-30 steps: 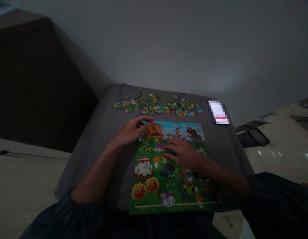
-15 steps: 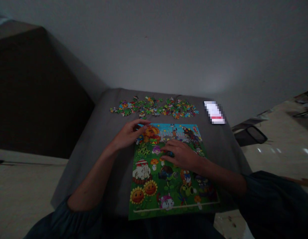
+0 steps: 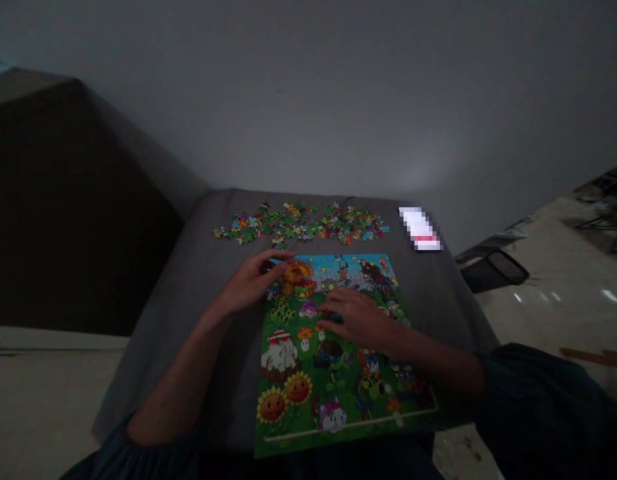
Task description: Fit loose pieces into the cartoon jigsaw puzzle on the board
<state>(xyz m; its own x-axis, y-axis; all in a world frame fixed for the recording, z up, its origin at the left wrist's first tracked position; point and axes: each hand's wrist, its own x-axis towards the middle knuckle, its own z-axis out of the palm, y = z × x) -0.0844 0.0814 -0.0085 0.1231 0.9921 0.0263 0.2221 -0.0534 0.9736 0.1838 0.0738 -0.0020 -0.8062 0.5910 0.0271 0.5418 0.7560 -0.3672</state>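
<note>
A cartoon jigsaw puzzle board (image 3: 288, 363), mostly green with a blue strip along its top, lies in front of me. My left hand (image 3: 251, 279) rests at its upper left corner, fingers stretched over the edge and thumb apart from them. Across the middle of the picture lies my right hand (image 3: 356, 317), palm down, with its fingers spread and slightly bent. No piece shows in either hand, though the undersides of the fingers are hidden. Beyond the board, loose jigsaw pieces (image 3: 298, 223) are scattered in a wide band.
The board and pieces sit on a grey cloth-covered surface (image 3: 188, 313) against a pale wall (image 3: 298, 100). A lit phone (image 3: 419, 229) lies at the back right. A dark box-like piece of furniture (image 3: 73, 207) stands left; tiled floor (image 3: 563, 287) shows on the right.
The view has shifted slightly, so the board and pieces appear a little lower and further left. Both hands keep nearly the same places on the board.
</note>
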